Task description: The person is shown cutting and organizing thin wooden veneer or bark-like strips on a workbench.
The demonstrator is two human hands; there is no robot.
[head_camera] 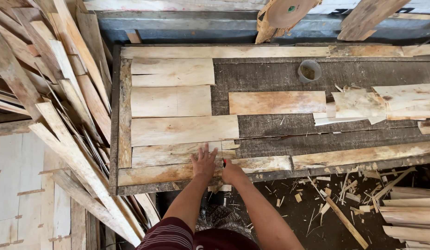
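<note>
The left hand [204,163] is lying flat, fingers spread, pressing a veneer sheet [175,154] at the near edge of the bench [270,76]; the right hand [231,172] is clenching a small red-tipped tool [224,162] just beside it — touching the same sheet's end; farther back more sheets are lying in rows, with a grey cup [309,71] beyond.

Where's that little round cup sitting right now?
In the head view, the cup stands on the dark workbench near its far edge, right of centre, just above the lone veneer sheet and below the hanging disc.
</note>
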